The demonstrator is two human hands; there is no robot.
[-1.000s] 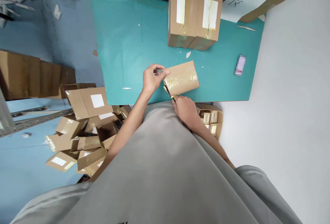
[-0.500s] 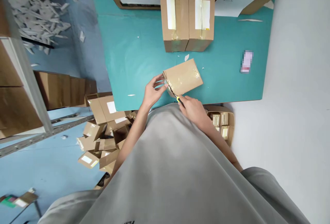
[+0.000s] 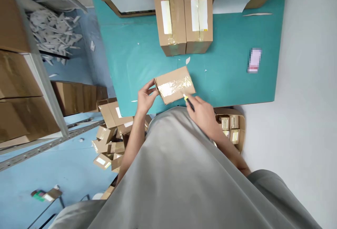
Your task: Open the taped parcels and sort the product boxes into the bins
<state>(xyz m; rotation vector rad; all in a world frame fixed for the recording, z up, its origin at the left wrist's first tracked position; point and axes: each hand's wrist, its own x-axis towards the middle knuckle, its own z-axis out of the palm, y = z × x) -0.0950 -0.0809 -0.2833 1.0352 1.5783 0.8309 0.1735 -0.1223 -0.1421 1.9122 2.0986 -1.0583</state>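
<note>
A small cardboard box (image 3: 175, 84) with shiny clear tape along its top lies slanted near the front edge of the teal table (image 3: 126, 57). My left hand (image 3: 146, 97) grips the box at its left end, fingers behind the corner and thumb at the near side. In my closed right hand (image 3: 201, 113) is a utility knife (image 3: 189, 102) with a yellow and black handle. The knife's tip points up and left, close to the near right part of the box; whether it touches the cardboard I cannot tell.
Two taped cartons (image 3: 171, 18) with white labels stand side by side at the back. A pixelated pinkish item (image 3: 254, 60) lies at the right. Opened boxes (image 3: 107, 134) are heaped on the floor at left. A bin of small boxes (image 3: 230, 123) sits below the front edge.
The knife has gone from the box's left end toward its near right part. The box has turned a little, showing more of its taped face, with my left hand still on it.
</note>
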